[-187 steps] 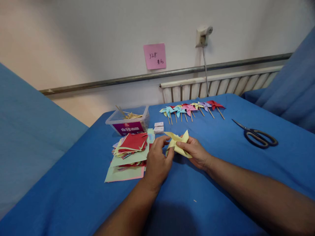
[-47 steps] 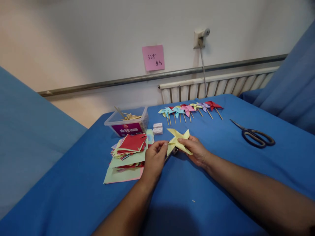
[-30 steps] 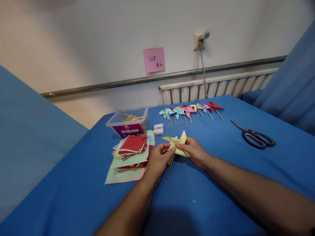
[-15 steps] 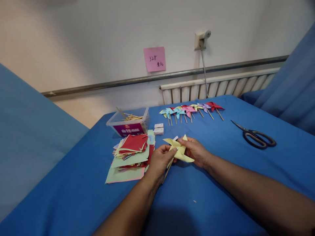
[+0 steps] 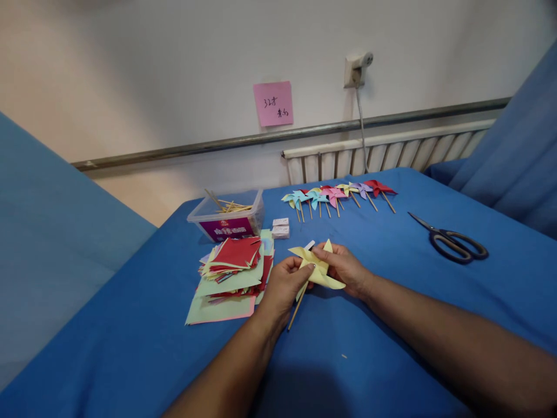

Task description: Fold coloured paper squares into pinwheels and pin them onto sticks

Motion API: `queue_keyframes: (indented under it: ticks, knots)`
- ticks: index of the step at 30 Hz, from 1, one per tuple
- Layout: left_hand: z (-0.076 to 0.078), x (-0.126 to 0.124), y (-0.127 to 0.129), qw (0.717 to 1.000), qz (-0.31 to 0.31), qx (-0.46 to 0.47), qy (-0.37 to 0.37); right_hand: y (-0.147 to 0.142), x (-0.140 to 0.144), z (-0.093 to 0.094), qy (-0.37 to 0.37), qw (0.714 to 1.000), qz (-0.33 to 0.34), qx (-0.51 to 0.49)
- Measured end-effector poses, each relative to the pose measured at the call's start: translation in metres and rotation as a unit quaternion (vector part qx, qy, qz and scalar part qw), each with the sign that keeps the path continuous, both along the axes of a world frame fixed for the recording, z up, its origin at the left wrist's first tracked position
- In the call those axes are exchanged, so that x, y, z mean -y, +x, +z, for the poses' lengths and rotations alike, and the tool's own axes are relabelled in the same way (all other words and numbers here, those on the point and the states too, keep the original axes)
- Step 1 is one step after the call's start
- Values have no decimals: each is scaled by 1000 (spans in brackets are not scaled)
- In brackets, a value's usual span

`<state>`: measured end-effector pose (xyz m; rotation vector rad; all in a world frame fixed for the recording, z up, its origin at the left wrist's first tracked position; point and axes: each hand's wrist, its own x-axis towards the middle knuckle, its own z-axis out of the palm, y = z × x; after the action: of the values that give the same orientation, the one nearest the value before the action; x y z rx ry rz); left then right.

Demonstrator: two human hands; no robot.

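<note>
We hold the yellow pinwheel [image 5: 322,274] above the bench [image 5: 369,342], left hand [image 5: 284,284] clamped near its centre, right hand [image 5: 348,269] clamped on its right side. Excess thumb pressure could crease the pinwheel; uneven pulling could work its stick [image 5: 297,307] loose.

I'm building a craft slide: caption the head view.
The left hand and right hand hold a yellow pinwheel over blue cloth, scissors lying to the right.

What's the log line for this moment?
left hand: gripping yellow pinwheel; right hand: gripping same pinwheel; stick: showing below pinwheel; scissors: untouched
</note>
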<state>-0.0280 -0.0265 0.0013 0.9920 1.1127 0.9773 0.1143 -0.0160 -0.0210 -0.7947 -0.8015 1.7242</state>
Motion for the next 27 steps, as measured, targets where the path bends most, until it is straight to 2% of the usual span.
queue_keyframes:
  ticks: [5, 8, 11, 16, 20, 27]
  knots:
    - [0, 1, 0, 1000, 2, 7, 1, 0, -1, 1, 1, 1000, -15, -8]
    - [3, 1, -2, 999, 39, 30, 11, 2, -3, 1, -8, 999, -8, -46]
    - [8, -1, -4, 993, 92, 75, 13, 3, -4, 1, -11, 999, -2, -42]
    - [14, -5, -9, 983, 130, 130, 28, -2, 3, 1, 22, 995, 84, 54]
    - [15, -5, -9, 977, 147, 150, 30, -10, 12, -2, 67, 981, 158, 89]
    - [14, -6, -8, 976, 154, 146, 45, -17, 15, -8, 89, 977, 162, 108]
